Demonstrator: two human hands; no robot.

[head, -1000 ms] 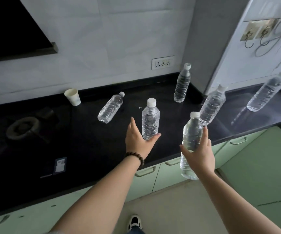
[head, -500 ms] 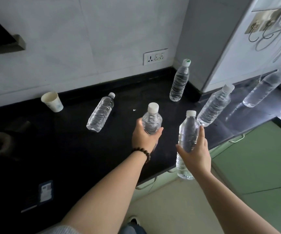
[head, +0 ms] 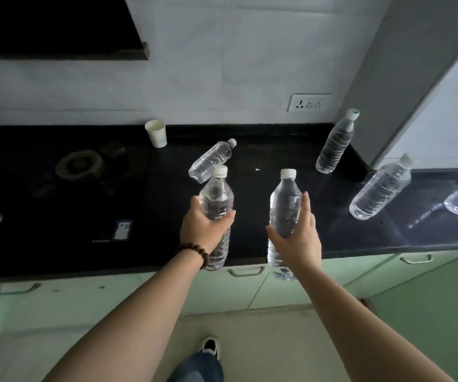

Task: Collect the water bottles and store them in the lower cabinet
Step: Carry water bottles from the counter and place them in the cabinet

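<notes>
Head cam: each hand (head: pixel 204 230) (head: pixel 298 244) grips one upright clear water-filled bottle (head: pixel 216 199) (head: pixel 285 208).

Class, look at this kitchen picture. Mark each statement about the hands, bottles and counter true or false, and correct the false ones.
1. Each hand holds a water bottle. True: the left hand grips one bottle, the right hand another.
2. The paper cup lies on its side. False: the paper cup stands upright near the wall.
3. A beaded bracelet is on the left wrist. True: the bracelet is there.
4. A lower cabinet door stands open. False: the visible cabinet doors are shut.
5. No bottles remain on the counter. False: several remain, including one lying down.
</notes>
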